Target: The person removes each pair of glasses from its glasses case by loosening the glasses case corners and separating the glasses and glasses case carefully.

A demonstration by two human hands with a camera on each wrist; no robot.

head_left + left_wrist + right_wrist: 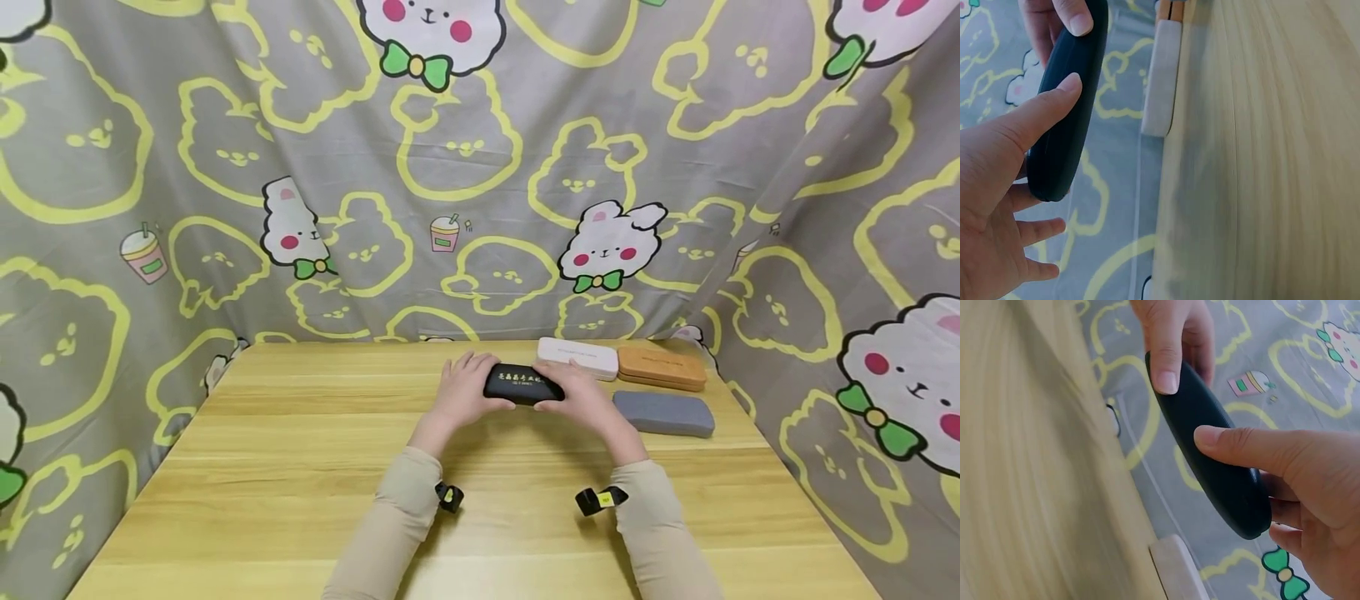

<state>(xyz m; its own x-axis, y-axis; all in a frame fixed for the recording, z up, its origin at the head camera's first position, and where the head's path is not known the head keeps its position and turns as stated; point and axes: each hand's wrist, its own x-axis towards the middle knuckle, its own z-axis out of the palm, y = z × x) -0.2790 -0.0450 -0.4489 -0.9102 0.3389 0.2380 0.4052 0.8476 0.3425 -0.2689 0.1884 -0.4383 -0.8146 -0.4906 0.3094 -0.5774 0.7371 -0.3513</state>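
Observation:
A black glasses case [523, 387] with gold lettering on its lid is held between both hands, raised over the table. My left hand [463, 392] grips its left end, thumb along the near side and two outer fingers spread away from it in the left wrist view. At the other end, my right hand [588, 402] pinches the case with the thumb on the near side and fingers behind. Both wrist views show the dark case [1229, 469] closed, with the two thumbs on the same long side. The fingertips behind it are mostly hidden.
On the table's right rear stand a white case [576, 360], a brown-orange case [662, 369] and a grey case [663, 414]. The wooden table [300, 467] ends at a patterned curtain [465, 200] behind. Each wrist carries a small black camera.

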